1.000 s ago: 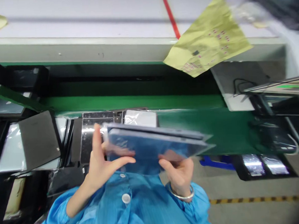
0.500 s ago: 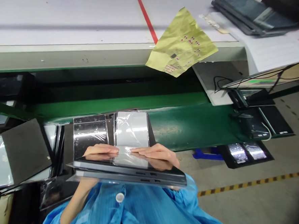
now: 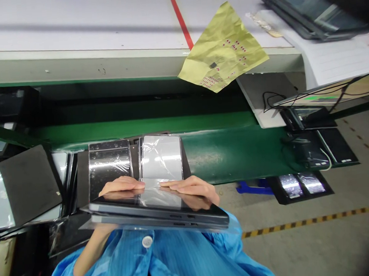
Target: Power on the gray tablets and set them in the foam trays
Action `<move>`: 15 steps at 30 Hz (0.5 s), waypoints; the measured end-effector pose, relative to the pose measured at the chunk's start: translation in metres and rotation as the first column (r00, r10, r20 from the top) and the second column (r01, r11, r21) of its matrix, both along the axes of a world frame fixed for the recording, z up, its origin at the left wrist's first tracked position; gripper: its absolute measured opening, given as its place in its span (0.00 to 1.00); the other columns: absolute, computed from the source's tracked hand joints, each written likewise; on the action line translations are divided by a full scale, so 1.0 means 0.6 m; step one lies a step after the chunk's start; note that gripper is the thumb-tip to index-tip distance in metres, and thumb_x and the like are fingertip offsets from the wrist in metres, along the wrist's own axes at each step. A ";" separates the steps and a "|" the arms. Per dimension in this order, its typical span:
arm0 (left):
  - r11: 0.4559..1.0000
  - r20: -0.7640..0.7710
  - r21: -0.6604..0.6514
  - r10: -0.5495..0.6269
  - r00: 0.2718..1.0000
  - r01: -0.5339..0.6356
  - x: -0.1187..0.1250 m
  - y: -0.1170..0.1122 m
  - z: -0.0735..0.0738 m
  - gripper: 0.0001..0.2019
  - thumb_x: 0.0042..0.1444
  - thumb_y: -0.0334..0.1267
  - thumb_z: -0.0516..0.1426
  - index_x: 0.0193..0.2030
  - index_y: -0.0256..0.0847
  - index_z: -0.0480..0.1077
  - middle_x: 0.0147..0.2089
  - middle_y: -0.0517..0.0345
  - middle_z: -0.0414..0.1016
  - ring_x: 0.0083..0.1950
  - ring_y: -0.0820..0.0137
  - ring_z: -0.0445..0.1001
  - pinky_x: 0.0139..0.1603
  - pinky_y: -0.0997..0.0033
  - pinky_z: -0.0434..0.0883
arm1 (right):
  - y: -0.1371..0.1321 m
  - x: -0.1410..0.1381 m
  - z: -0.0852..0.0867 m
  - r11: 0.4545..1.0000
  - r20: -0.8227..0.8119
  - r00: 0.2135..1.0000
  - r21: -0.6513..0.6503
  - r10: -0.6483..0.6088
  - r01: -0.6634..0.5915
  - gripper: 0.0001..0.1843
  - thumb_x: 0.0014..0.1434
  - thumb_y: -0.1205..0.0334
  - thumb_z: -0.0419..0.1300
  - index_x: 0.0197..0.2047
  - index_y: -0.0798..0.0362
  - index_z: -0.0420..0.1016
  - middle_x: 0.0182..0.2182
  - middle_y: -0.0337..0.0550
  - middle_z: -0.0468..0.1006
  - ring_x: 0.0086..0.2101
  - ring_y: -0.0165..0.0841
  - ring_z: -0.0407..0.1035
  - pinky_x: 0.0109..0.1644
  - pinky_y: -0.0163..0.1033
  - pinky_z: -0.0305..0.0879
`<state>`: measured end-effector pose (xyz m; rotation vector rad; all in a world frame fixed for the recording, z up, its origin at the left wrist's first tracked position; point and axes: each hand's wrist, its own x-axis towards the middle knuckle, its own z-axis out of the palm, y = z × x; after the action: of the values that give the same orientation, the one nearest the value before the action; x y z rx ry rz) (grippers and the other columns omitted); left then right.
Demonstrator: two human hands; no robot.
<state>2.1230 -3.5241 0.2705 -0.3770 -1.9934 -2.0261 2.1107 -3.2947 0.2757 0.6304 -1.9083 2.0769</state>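
Close against my blue-sleeved body is a pair of stacked tablets (image 3: pixel 164 211), dark-edged with small slots along the near side. The upper one's glossy face mirrors my fingers, and clear film sticks out around the lower one. My left hand (image 3: pixel 121 184) is closed over the far edge at the left. On the same edge further right, my right hand (image 3: pixel 195 186) grips too, its fingers stretched along it. Both thumbs are hidden. Just beyond my fingers lie a black film-wrapped panel (image 3: pixel 109 161) and a light grey wrapped panel (image 3: pixel 162 158).
A green ledge (image 3: pixel 229 152) runs below the white bench (image 3: pixel 71 32). Crumpled yellow paper (image 3: pixel 226 52) overhangs the bench edge. Dark tablets (image 3: pixel 314 13) lie at the back right. Foam sheets and panels (image 3: pixel 31 185) crowd the left. Black cables (image 3: pixel 274 101) hang at the right.
The view has shifted slightly, so the surroundings sit a little higher in the picture. Both hands keep the same hold on the stacked tablets.
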 end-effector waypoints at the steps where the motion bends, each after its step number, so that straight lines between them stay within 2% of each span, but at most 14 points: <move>1: 1.000 -0.003 -0.009 0.002 1.000 -0.002 0.000 -0.001 -0.001 0.08 0.67 0.47 0.60 0.47 0.56 0.81 0.41 0.62 0.88 0.40 0.60 0.86 0.42 0.55 0.84 | 0.002 -0.002 0.002 1.000 0.004 1.000 0.015 0.002 -0.002 0.11 0.70 0.49 0.61 0.49 0.39 0.84 0.36 0.39 0.89 0.38 0.43 0.86 0.41 0.46 0.86; 3: 0.999 -0.012 -0.026 0.023 1.000 -0.023 0.000 -0.006 -0.002 0.09 0.68 0.49 0.59 0.46 0.55 0.81 0.40 0.61 0.88 0.39 0.58 0.86 0.40 0.54 0.83 | 0.014 -0.008 0.012 0.994 0.013 0.998 0.090 0.059 -0.060 0.08 0.68 0.56 0.65 0.48 0.42 0.84 0.38 0.41 0.89 0.40 0.44 0.86 0.43 0.47 0.86; 4: 0.999 -0.025 -0.033 0.034 0.999 -0.035 -0.001 -0.010 0.000 0.10 0.67 0.50 0.59 0.46 0.54 0.81 0.40 0.61 0.88 0.38 0.58 0.85 0.39 0.53 0.83 | 0.024 -0.012 0.021 0.982 0.015 0.994 0.155 0.105 -0.106 0.09 0.66 0.59 0.67 0.49 0.43 0.83 0.40 0.42 0.89 0.42 0.45 0.85 0.45 0.47 0.86; 6: 0.996 -0.106 -0.089 0.018 0.994 -0.027 -0.005 -0.022 0.012 0.10 0.65 0.47 0.60 0.48 0.52 0.80 0.39 0.58 0.88 0.36 0.58 0.85 0.36 0.55 0.82 | 0.044 -0.022 0.047 0.946 -0.014 0.982 0.269 0.190 -0.179 0.22 0.60 0.59 0.73 0.57 0.46 0.80 0.44 0.46 0.89 0.46 0.47 0.84 0.50 0.51 0.85; 8: 0.971 -0.207 -0.238 -0.062 0.976 0.011 -0.010 -0.032 0.035 0.12 0.62 0.39 0.61 0.52 0.48 0.79 0.39 0.56 0.88 0.35 0.59 0.84 0.34 0.58 0.81 | 0.058 -0.031 0.079 0.922 -0.115 0.960 0.328 0.256 -0.207 0.39 0.52 0.53 0.79 0.65 0.44 0.74 0.49 0.47 0.87 0.49 0.49 0.83 0.54 0.56 0.83; 9: 0.941 -0.238 -0.338 -0.119 0.964 0.033 -0.012 -0.035 0.049 0.15 0.60 0.34 0.60 0.54 0.46 0.78 0.39 0.54 0.87 0.35 0.60 0.84 0.34 0.59 0.81 | 0.060 -0.034 0.094 0.911 -0.159 0.947 0.357 0.278 -0.207 0.43 0.49 0.52 0.80 0.66 0.42 0.72 0.52 0.46 0.86 0.51 0.49 0.82 0.56 0.58 0.82; 10: 0.901 -0.258 -0.431 -0.169 0.951 0.043 -0.014 -0.035 0.065 0.18 0.58 0.30 0.59 0.55 0.45 0.76 0.40 0.53 0.87 0.35 0.61 0.83 0.34 0.61 0.80 | 0.057 -0.037 0.106 0.895 -0.201 0.931 0.396 0.304 -0.207 0.41 0.50 0.53 0.80 0.65 0.40 0.73 0.55 0.45 0.84 0.52 0.48 0.82 0.58 0.58 0.81; 11: 0.863 -0.267 -0.504 -0.207 0.941 0.046 -0.015 -0.033 0.081 0.21 0.55 0.27 0.59 0.55 0.44 0.74 0.40 0.53 0.87 0.35 0.62 0.83 0.35 0.62 0.80 | 0.050 -0.038 0.114 0.874 -0.242 0.912 0.443 0.331 -0.199 0.35 0.54 0.56 0.78 0.63 0.39 0.75 0.57 0.44 0.84 0.53 0.46 0.81 0.59 0.55 0.81; 13: 0.799 -0.248 -0.600 -0.243 0.938 0.049 -0.014 -0.025 0.107 0.23 0.52 0.23 0.57 0.54 0.45 0.71 0.41 0.53 0.86 0.36 0.64 0.83 0.36 0.64 0.80 | 0.028 -0.039 0.116 0.847 -0.331 0.872 0.508 0.360 -0.157 0.18 0.65 0.62 0.68 0.58 0.43 0.79 0.53 0.44 0.85 0.52 0.41 0.82 0.57 0.47 0.82; 14: 0.773 -0.231 -0.632 -0.251 0.940 0.051 -0.013 -0.022 0.117 0.23 0.52 0.23 0.56 0.54 0.46 0.71 0.41 0.55 0.86 0.35 0.65 0.83 0.36 0.65 0.80 | 0.017 -0.038 0.111 0.858 -0.388 0.851 0.497 0.354 -0.130 0.15 0.69 0.65 0.62 0.58 0.46 0.79 0.49 0.45 0.87 0.50 0.39 0.83 0.54 0.43 0.83; 15: 0.748 -0.210 -0.662 -0.241 0.947 0.044 -0.012 -0.021 0.124 0.22 0.54 0.23 0.56 0.53 0.47 0.71 0.40 0.56 0.86 0.35 0.66 0.83 0.37 0.66 0.80 | 0.007 -0.036 0.104 0.880 -0.438 0.834 0.461 0.336 -0.113 0.16 0.71 0.67 0.57 0.59 0.48 0.77 0.45 0.46 0.87 0.48 0.38 0.84 0.51 0.41 0.85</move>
<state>2.1159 -3.5368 0.3446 -0.9341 -2.4743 -1.1663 2.0893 -3.2905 0.3382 1.4147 -2.0164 1.3858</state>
